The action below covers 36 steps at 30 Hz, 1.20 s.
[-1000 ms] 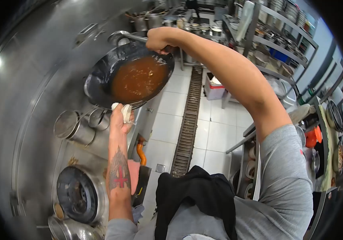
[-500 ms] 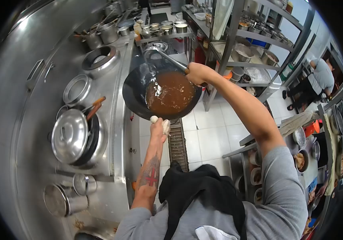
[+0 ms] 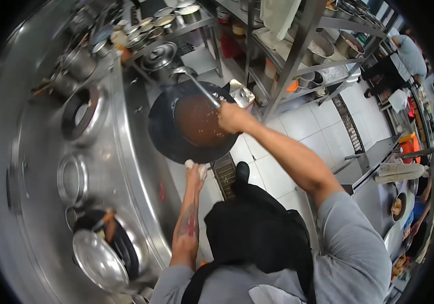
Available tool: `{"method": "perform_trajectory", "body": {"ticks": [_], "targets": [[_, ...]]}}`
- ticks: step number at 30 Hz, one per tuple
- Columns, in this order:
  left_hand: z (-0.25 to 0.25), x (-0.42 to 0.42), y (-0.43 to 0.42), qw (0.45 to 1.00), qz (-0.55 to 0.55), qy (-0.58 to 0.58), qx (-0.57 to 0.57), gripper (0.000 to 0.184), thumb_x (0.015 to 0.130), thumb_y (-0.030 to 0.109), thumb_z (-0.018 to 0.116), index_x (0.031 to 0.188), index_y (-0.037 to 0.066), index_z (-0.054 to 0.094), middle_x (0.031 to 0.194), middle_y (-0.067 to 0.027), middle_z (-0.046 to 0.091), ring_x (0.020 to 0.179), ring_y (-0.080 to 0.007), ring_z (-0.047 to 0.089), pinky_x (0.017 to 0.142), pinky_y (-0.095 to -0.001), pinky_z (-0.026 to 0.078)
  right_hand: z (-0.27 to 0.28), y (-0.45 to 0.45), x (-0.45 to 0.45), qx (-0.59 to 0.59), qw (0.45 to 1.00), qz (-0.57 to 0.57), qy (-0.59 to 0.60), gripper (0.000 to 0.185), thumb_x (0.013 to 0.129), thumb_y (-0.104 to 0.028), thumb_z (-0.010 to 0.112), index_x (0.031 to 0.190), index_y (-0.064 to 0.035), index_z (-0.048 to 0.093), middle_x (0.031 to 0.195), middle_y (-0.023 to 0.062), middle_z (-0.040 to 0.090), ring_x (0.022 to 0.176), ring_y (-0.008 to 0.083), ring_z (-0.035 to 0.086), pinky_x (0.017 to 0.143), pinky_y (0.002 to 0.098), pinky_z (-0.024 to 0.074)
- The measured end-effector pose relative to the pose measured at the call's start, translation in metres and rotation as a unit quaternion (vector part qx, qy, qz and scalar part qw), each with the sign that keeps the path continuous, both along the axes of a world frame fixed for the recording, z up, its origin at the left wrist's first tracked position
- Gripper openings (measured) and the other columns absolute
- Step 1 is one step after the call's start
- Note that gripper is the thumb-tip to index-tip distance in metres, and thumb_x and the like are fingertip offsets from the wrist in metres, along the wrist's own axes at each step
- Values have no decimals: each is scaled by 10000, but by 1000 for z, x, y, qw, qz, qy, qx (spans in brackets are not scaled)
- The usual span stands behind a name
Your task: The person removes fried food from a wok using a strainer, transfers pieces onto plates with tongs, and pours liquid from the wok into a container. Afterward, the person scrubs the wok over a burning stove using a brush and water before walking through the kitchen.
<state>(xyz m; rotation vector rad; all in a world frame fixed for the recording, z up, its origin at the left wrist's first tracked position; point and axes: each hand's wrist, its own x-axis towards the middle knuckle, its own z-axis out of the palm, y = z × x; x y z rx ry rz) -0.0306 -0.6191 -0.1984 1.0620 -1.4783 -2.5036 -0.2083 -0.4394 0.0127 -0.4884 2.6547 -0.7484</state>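
Wok (image 3: 163, 126) with brown liquid (image 3: 192, 121) is up over the aisle, steel counter (image 3: 113, 167) on my left. Lidded pot (image 3: 159, 55) just past the far rim, metal rack (image 3: 298, 55) ahead right. Hands apart: left hand (image 3: 193, 177) clamped on white cloth (image 3: 203, 173) at the near rim, right hand (image 3: 233, 119) fisted round the ladle (image 3: 205, 92) handle. Cloth hides my exact grip; can't tell if the ladle bowl touches the wok. Floor (image 3: 298, 120): white tile, drain grate (image 3: 225, 177). Another person (image 3: 401, 61) far right, hard to make out.
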Motion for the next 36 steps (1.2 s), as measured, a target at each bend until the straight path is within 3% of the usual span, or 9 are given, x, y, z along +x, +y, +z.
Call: {"method": "perform_trajectory", "body": {"ticks": [3,7,10,14,17,26,30,36], "targets": [[-48,-32,-42,999,-33,-38,-1,157,848,107,483,985,30,494,752,-94,571,540,-213,575,421,-337,488,-24,-25,-25,-19,998,-19,-55,429,769,-55,512,1143,150,460,964,358,612,962,451,619,867,455,499],[-78,-87,-90,995,-75,-61,-4,169,830,92,486,986,26,485,775,-102,580,573,-211,594,447,-328,498,-84,-56,-70,-45,994,-76,-59,314,820,-95,508,1062,103,474,843,332,624,852,458,629,799,485,504],[-97,-125,-119,985,-117,-116,-55,133,838,67,481,963,43,518,779,-64,582,600,-183,594,477,-314,485,-109,-80,-97,-46,990,-111,-78,325,830,-102,509,1084,98,473,812,328,624,814,458,634,765,491,511],[-156,-162,-154,988,-132,-83,-12,184,815,70,493,989,11,490,798,-104,591,632,-209,617,485,-317,505,-152,-111,-124,-59,984,-149,-74,324,844,-92,492,1096,109,466,775,325,620,780,452,637,737,503,513],[-179,-187,-169,984,-142,-100,-47,189,808,57,494,990,5,500,810,-99,594,650,-206,623,487,-313,502,-171,-125,-143,-63,981,-170,-70,322,848,-89,485,1098,112,458,753,318,618,754,454,635,714,501,514],[-221,-255,-209,983,-171,-72,2,176,808,1,468,974,55,491,823,-80,578,663,-188,602,539,-321,505,-207,-150,-183,-90,963,-231,-102,305,849,-88,486,1083,103,449,754,320,612,751,461,629,704,499,510],[-218,-282,-212,981,-175,-86,-23,189,807,-4,460,983,58,490,830,-73,573,657,-182,587,535,-324,489,-212,-154,-198,-112,954,-257,-105,278,802,-18,500,1031,133,456,779,345,613,785,478,637,742,492,527],[-220,-304,-225,972,-222,-76,-22,233,803,-9,460,1026,50,497,855,-65,580,668,-177,586,535,-319,480,-225,-156,-213,-121,952,-266,-91,279,830,-42,486,1039,138,448,763,337,608,760,466,630,719,500,510]]}}
